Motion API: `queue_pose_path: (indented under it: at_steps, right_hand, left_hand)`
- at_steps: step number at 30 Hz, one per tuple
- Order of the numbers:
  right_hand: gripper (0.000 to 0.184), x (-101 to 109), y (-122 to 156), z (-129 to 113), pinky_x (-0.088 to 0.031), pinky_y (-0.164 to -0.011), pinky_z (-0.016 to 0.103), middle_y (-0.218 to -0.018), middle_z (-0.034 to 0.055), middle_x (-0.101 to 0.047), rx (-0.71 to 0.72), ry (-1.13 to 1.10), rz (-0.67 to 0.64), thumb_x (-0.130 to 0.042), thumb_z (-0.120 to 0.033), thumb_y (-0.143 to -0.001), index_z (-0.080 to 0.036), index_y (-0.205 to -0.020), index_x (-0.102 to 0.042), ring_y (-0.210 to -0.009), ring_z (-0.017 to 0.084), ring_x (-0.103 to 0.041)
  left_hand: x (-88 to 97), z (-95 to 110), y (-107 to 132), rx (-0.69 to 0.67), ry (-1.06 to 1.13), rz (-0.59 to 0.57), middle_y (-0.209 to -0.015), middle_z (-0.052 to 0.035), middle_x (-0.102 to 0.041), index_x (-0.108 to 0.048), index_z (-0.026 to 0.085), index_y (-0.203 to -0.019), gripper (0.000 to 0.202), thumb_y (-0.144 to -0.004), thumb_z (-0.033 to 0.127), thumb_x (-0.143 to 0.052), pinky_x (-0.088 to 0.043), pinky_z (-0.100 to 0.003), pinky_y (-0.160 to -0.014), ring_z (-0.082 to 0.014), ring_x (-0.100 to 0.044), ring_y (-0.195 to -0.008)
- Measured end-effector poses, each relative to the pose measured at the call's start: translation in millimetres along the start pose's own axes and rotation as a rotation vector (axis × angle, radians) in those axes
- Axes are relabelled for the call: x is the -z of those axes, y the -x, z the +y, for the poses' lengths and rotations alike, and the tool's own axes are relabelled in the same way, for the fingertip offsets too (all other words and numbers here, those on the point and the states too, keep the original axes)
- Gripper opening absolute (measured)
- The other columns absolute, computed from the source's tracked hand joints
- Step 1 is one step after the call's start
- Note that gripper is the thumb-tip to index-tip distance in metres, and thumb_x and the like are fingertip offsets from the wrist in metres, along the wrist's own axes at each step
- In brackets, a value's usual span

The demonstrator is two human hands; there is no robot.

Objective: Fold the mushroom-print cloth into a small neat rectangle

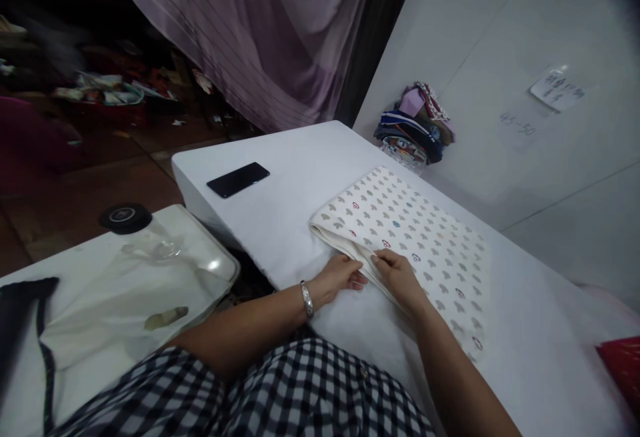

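While facing a pale wall [500, 23], leaning over a long white table [295, 150] and working at its close side. Handling a folded white cloth [410, 240] printed with rows of small motifs (mostly grey, with a few in red and blue), lying broadly flat on the table, one layered edge turned toward the near side. Working well apart from a pile of folded clothes [413, 120] stacked by the wall, and apart from a dark phone [239, 179] resting on the table's left part. With the right hand [403, 282], pinching the upper layer close to that edge between thumb and fingers, seemingly lifting it a little. With the left hand [340, 275], wearing a silvery bangle [307, 299] at the wrist, touching the same edge just beside, fingers loosely bent; not showing clearly whether pinching a layer or merely steadying it. Apparently parting or evening up the layers at this step; for the next move, probably needing a sure hold on one layer, without dragging the whole cloth askew.
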State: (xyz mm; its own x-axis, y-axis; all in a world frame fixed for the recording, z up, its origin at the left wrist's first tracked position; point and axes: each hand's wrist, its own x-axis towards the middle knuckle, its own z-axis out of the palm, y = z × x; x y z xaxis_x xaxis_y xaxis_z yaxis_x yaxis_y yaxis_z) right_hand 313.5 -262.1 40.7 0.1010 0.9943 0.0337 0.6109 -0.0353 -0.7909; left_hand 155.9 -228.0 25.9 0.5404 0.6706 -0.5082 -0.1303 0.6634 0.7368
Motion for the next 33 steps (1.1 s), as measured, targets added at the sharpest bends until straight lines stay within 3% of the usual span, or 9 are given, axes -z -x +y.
queue_pose_path:
  at_steps: [2, 4, 7, 11, 17, 23, 33]
  right_hand:
    - [0.026, 2.0, 0.6, -1.3, -0.044, -0.072, 0.031, -0.085, 0.0054, -0.063, 0.109, 0.223, 0.183, -0.045, -0.032, -0.086, -0.019, -0.091, -0.067, -0.081, 0.019, -0.056]
    - [0.027, 0.6, 3.1, -1.9, -0.043, -0.076, 0.033, -0.093, 0.0082, -0.062, 0.214, 0.461, 0.267, -0.042, -0.026, -0.087, -0.02, -0.099, -0.065, -0.089, 0.021, -0.055]
    - [0.027, -6.6, 9.2, 0.5, -0.044, -0.076, 0.033, -0.091, 0.0091, -0.062, 0.321, 0.61, 0.136, -0.041, -0.02, -0.087, -0.021, -0.103, -0.063, -0.088, 0.022, -0.055]
    - [0.023, -11.1, 14.3, 5.5, -0.046, -0.078, 0.033, -0.092, 0.0074, -0.061, 0.32, 0.484, 0.009, -0.042, -0.022, -0.088, -0.022, -0.101, -0.061, -0.089, 0.02, -0.054]
    - [0.022, -7.7, 16.2, -1.7, -0.045, -0.077, 0.032, -0.091, 0.0066, -0.058, 0.273, 0.361, 0.024, -0.044, -0.025, -0.088, -0.023, -0.091, -0.065, -0.087, 0.019, -0.054]
    - [0.016, -8.2, 18.0, -10.5, -0.043, -0.073, 0.029, -0.087, 0.0042, -0.056, 0.223, 0.353, -0.079, -0.05, -0.028, -0.085, -0.022, -0.089, -0.064, -0.083, 0.017, -0.054]
    - [0.016, -6.1, 8.4, 7.1, -0.043, -0.064, 0.027, -0.077, 0.0014, -0.06, 0.069, 0.171, -0.036, -0.047, -0.029, -0.085, -0.021, -0.084, -0.061, -0.069, 0.015, -0.054]
  left_hand:
    - [0.5, -0.5, 0.3, 0.006, 0.005, 0.004, -0.073, -0.0026, -0.058, -0.054, 0.013, -0.079, 0.006, -0.076, 0.018, -0.056, -0.049, -0.025, -0.057, -0.0131, -0.061, -0.062]
    - [1.4, -1.9, 0.1, 0.0, 0.004, -0.001, -0.072, -0.0024, -0.057, -0.053, 0.013, -0.077, 0.007, -0.076, 0.019, -0.057, -0.049, -0.025, -0.057, -0.0134, -0.061, -0.062]
    - [2.9, -3.9, -0.7, -0.016, 0.01, -0.028, -0.075, -0.0036, -0.059, -0.054, 0.013, -0.08, 0.007, -0.075, 0.018, -0.057, -0.048, -0.023, -0.056, -0.0117, -0.06, -0.062]
    - [3.7, -4.8, -1.3, -0.037, 0.006, -0.046, -0.08, -0.0048, -0.062, -0.057, 0.012, -0.083, 0.012, -0.073, 0.019, -0.058, -0.046, -0.021, -0.054, -0.0097, -0.058, -0.061]
    - [3.8, -6.3, -1.7, -0.055, 0.007, -0.047, -0.08, -0.0048, -0.062, -0.058, 0.013, -0.083, 0.015, -0.073, 0.023, -0.06, -0.045, -0.02, -0.054, -0.0094, -0.058, -0.061]
    - [5.8, -8.5, -2.6, -0.072, 0.034, -0.079, -0.077, -0.0044, -0.062, -0.058, 0.012, -0.082, 0.014, -0.073, 0.023, -0.062, -0.043, -0.019, -0.055, -0.0086, -0.057, -0.061]
    - [6.4, -6.6, -0.2, -0.054, 0.025, -0.053, -0.075, -0.002, -0.058, -0.055, 0.013, -0.079, 0.008, -0.078, 0.02, -0.06, -0.045, -0.02, -0.054, -0.0094, -0.058, -0.061]
